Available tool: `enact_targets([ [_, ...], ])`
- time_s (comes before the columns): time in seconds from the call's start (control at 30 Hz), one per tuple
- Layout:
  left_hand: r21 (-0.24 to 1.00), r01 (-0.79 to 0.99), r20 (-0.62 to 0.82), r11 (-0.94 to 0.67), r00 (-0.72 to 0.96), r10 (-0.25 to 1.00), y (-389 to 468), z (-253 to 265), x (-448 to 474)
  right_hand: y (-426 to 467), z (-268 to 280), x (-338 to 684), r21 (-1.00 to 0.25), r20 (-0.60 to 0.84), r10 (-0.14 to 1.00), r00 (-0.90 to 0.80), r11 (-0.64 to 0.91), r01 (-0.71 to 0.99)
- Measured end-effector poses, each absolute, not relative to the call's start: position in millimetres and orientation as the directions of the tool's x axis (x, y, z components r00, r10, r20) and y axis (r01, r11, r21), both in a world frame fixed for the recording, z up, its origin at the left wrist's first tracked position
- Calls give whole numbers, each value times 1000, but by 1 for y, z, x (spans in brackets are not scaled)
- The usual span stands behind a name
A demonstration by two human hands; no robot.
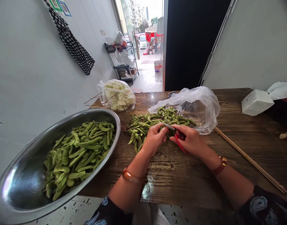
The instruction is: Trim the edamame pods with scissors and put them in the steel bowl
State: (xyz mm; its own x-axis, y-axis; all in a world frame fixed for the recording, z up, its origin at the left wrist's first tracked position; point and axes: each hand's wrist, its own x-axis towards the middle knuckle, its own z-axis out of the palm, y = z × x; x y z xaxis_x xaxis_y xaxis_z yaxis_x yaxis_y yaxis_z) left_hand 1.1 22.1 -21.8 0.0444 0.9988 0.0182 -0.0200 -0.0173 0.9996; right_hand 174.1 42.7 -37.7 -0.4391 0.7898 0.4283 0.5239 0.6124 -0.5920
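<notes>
In my right hand (189, 139) is a pair of scissors with red handles (180, 144). Its metal blades reach left to the fingertips of my left hand (155, 137). That hand is closed in a pinch on what looks like a green soybean pod, mostly hidden by the fingers and blades. Just beyond both hands a pile of green soybean pods (143, 126) lies on the table, with small trimmings at its left side. To the left, a large steel basin (23, 162) holds many loose pods (80, 153).
A clear plastic bag (204, 106) lies open behind the pile. Another bag of pale cauliflower pieces (118, 95) sits at the table's far left. Thin wooden skewers (249, 159) lie on the right of the wooden table (181, 181), below a white tissue box (257, 102).
</notes>
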Motion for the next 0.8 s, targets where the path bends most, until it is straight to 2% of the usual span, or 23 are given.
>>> enact_targets([
  [0.2,985,158,66,-72,38,997,23,-26,2,42,-37,175,-547,409,788,-460,615,568],
  [0.8,974,178,118,-140,126,985,19,-18,3,43,-39,177,-556,420,768,-484,639,531],
])
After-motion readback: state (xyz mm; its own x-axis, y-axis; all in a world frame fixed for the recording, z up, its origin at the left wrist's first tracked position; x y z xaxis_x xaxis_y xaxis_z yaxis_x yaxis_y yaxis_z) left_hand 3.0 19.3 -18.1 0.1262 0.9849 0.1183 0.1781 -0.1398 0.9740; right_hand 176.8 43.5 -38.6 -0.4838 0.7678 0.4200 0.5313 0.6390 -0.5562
